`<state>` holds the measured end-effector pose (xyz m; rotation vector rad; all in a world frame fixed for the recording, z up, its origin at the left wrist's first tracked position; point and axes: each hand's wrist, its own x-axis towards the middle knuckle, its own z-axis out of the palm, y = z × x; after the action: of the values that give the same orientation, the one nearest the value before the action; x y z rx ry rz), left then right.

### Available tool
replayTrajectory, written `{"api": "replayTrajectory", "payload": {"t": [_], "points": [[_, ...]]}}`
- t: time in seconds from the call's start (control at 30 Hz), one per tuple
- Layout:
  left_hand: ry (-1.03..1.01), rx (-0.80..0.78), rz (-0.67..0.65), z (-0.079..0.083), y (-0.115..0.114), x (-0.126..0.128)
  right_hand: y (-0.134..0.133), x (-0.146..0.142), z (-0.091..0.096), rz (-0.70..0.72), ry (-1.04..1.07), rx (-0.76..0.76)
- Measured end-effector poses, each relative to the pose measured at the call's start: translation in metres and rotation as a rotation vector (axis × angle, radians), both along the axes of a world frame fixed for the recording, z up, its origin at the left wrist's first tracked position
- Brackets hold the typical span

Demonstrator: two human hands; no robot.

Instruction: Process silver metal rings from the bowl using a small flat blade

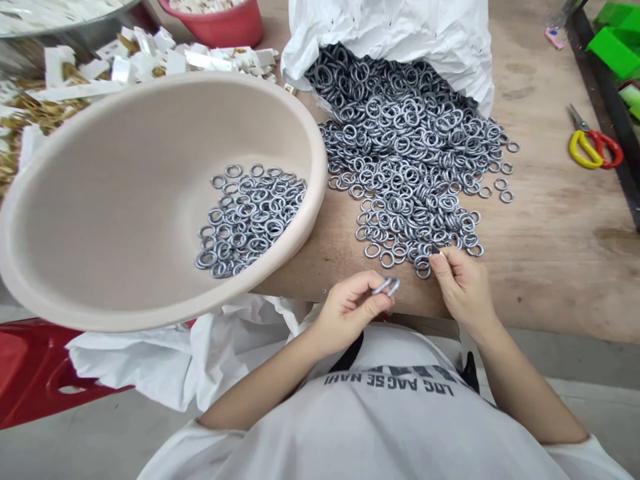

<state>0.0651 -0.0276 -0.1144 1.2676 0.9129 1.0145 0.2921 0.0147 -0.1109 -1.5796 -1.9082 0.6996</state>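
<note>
While pinching two matte steel rings (pixel 386 287), left hand (pixel 347 313) above the plywood counter (pixel 560 267) edge. Right hand (pixel 465 290) pinched shut against the loose ring heap (pixel 405 153).

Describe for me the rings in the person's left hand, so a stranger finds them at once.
On the wooden table, a heap of grey metal rings spills from a white sack. Just below its near edge, the left hand pinches the rings, lifted clear of the heap.
</note>
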Motion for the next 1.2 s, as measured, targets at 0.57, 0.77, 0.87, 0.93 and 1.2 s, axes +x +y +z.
{"api": "replayTrajectory", "payload": {"t": [0.57,0.77,0.87,0.93,1.2], "points": [[-0.094,-0.151,0.195,-0.003,0.01,0.016,-0.004,-0.015,0.007,0.087,0.505,-0.27],[-0.198,-0.205,0.139,0.0,0.009,0.023,-0.016,-0.034,-0.002,0.072,0.898,-0.543],[-0.184,-0.239,0.097,-0.002,0.007,0.02,-0.016,-0.036,0.0,0.062,0.894,-0.529],[-0.136,-0.228,0.085,-0.002,0.005,0.019,-0.016,-0.037,0.005,0.065,0.857,-0.524],[-0.079,-0.212,0.111,0.002,0.005,0.012,-0.018,-0.027,0.013,0.137,0.364,-0.186]]}}
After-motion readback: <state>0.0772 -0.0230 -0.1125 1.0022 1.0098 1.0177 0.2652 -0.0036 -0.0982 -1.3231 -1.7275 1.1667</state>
